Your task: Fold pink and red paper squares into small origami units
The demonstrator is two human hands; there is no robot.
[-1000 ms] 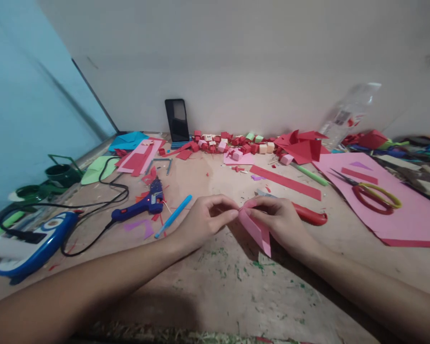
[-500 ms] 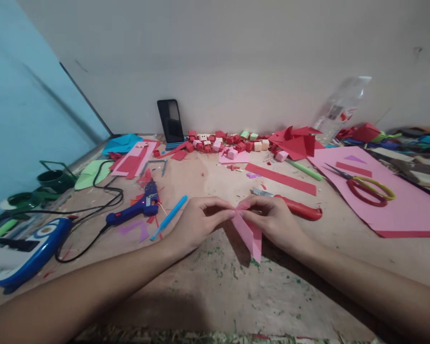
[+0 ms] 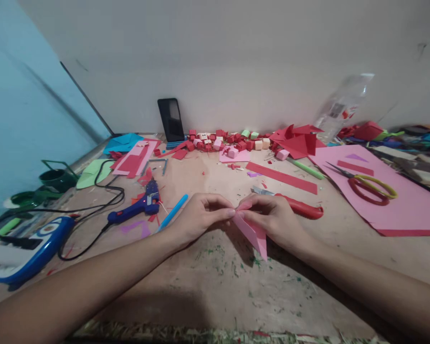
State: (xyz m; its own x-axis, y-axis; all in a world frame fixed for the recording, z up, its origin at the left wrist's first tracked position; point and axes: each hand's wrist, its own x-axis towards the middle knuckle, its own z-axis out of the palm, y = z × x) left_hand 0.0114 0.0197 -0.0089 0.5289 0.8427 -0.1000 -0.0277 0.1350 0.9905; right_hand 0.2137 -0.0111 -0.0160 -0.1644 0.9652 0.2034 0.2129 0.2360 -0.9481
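A folded strip of pink paper (image 3: 252, 232) is pinched at its upper end between both hands, its free end slanting down to the right above the table. My left hand (image 3: 207, 215) grips its tip with thumb and forefinger. Fingers of my right hand (image 3: 270, 215) close on the paper just beside that point, hiding part of it. Right behind the right hand lies a red-handled utility knife (image 3: 297, 205). Close to my left wrist is a blue stick (image 3: 174, 211), partly covered by the forearm.
A blue glue gun (image 3: 139, 206) with a black cord and a blue-white power strip (image 3: 36, 251) lie left. Scissors (image 3: 370, 186) rest on pink sheets (image 3: 408, 208) at right. Along the wall are small paper cubes (image 3: 232, 141), a phone (image 3: 171, 119) and a plastic bottle (image 3: 344, 107).
The paper's free end has swung slightly to the right. My left forearm now covers the lower end of the blue stick. Both hands keep their pinch; the view has shifted slightly.
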